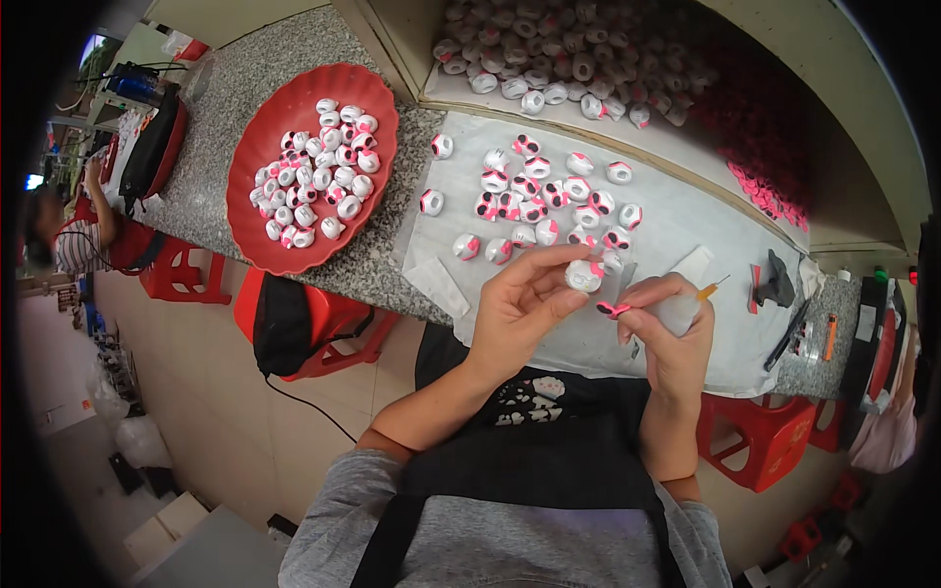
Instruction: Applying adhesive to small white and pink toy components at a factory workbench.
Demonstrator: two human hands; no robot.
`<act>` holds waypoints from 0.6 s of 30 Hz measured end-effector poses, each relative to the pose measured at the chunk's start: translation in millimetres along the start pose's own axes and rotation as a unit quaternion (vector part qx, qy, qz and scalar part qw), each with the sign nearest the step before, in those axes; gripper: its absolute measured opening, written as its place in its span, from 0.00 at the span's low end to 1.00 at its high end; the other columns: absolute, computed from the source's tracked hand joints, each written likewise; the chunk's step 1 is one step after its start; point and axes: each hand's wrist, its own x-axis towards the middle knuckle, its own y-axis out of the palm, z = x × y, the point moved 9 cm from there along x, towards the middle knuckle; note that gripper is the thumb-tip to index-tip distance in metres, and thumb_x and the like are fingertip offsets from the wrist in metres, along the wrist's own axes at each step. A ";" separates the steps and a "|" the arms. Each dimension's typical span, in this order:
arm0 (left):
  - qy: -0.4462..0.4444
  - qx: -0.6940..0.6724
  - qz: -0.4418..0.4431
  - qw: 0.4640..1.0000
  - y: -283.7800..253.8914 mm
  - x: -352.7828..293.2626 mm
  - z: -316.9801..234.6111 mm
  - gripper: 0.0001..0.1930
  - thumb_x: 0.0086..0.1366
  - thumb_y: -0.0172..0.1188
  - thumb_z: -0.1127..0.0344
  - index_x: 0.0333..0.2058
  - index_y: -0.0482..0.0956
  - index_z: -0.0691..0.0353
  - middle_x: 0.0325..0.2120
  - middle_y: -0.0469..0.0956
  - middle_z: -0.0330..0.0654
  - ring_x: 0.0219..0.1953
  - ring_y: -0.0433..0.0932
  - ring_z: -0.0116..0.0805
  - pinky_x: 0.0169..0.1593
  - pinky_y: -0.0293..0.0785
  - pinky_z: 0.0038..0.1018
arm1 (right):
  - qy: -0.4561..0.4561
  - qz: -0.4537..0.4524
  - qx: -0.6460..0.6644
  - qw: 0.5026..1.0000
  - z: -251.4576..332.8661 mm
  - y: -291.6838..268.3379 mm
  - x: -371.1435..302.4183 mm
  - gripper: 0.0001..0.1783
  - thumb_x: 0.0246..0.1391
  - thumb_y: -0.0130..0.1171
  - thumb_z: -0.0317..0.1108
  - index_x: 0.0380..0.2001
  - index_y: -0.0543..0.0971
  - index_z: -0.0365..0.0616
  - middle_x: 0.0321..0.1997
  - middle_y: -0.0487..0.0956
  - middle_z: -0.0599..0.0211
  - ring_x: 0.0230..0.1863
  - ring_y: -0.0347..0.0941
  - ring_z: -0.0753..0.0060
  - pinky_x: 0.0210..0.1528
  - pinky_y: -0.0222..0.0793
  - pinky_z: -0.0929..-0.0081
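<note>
My left hand (524, 314) pinches a small white cat-head figure (585, 275) with a pink patch, between thumb and fingers. Close beside it, the thumb and forefinger of my right hand (671, 328) grip a tiny pink-and-black sunglasses-shaped piece (614, 310), apart from the figure. A translucent squeeze bottle (678, 312) with an orange needle tip (714, 288) is also tucked in my right hand, its needle pointing away to the right. Beyond both hands, several similar white-and-pink figures (534, 188) lie on a white sheet (436, 230), some bearing pink-and-black pieces.
A red scalloped tray (245, 220) of figures stands on the granite counter (221, 118) to the left. A shelf compartment at the back holds piled white figures (549, 59) and small pink pieces (765, 196). Red stools (760, 446) stand below. Another person (83, 235) sits at far left.
</note>
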 end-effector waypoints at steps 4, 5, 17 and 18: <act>0.103 0.171 0.018 0.980 7.8 -6.0 -14.4 0.17 0.48 0.51 0.80 0.40 0.65 0.68 0.39 0.67 0.47 0.44 0.65 0.35 0.45 0.62 0.26 | 0.006 0.015 0.017 1.000 -2.3 5.8 -3.7 0.06 0.34 0.52 0.17 0.21 0.68 0.33 0.22 0.69 0.57 0.17 0.65 0.74 0.18 0.61 0.83; 0.103 0.171 0.019 0.980 9.3 -6.8 -15.8 0.17 0.48 0.51 0.80 0.40 0.65 0.68 0.39 0.67 0.47 0.44 0.65 0.35 0.45 0.62 0.26 | 0.005 0.014 0.018 1.000 -3.1 5.5 -4.5 0.06 0.34 0.52 0.17 0.21 0.68 0.33 0.22 0.69 0.57 0.17 0.65 0.74 0.18 0.61 0.83; 0.161 0.279 0.062 0.945 23.7 -10.7 -29.1 0.17 0.45 0.54 0.81 0.37 0.68 0.69 0.38 0.68 0.49 0.42 0.66 0.36 0.45 0.62 0.27 | -0.005 0.002 0.023 1.000 -8.5 -0.8 -5.7 0.04 0.37 0.54 0.19 0.21 0.71 0.35 0.25 0.71 0.63 0.22 0.66 0.81 0.19 0.62 0.88; 0.144 0.248 0.055 0.957 21.1 -11.0 -27.1 0.16 0.46 0.53 0.80 0.37 0.68 0.69 0.38 0.68 0.49 0.42 0.66 0.36 0.45 0.62 0.27 | -0.013 0.005 0.008 1.000 -8.0 0.4 -6.9 0.06 0.35 0.54 0.18 0.22 0.70 0.35 0.25 0.71 0.61 0.21 0.65 0.79 0.19 0.61 0.87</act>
